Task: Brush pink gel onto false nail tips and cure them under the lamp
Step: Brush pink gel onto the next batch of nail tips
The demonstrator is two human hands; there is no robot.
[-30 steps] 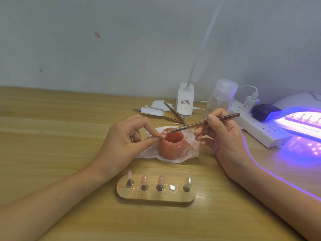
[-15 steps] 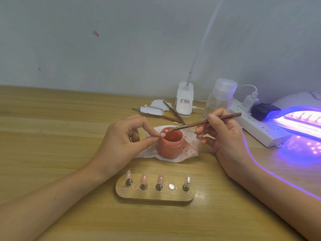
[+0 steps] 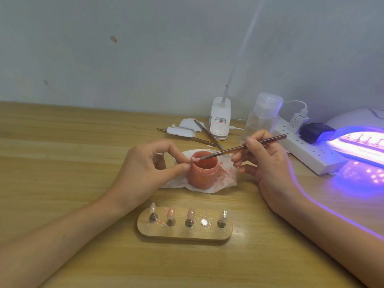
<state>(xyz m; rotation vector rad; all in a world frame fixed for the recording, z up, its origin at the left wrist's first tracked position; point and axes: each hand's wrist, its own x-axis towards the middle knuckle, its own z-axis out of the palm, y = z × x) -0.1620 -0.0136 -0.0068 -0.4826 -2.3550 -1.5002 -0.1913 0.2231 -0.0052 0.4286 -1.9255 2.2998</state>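
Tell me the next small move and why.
Probably draw the brush in the right hand along the nail tip: its bristles touch the tip, which the left hand pinches over the open pink jar. A bare magnet on the holder likely awaits it afterwards.

Soft, even white light fills the frame; shadows are faint. At the right edge the curing lamp [image 3: 362, 140] glares violet-white, blown out, spilling purple onto the table [image 3: 62, 163] and rimming the forearm [image 3: 332, 235] at lower right. Fine detail looks slightly soft.
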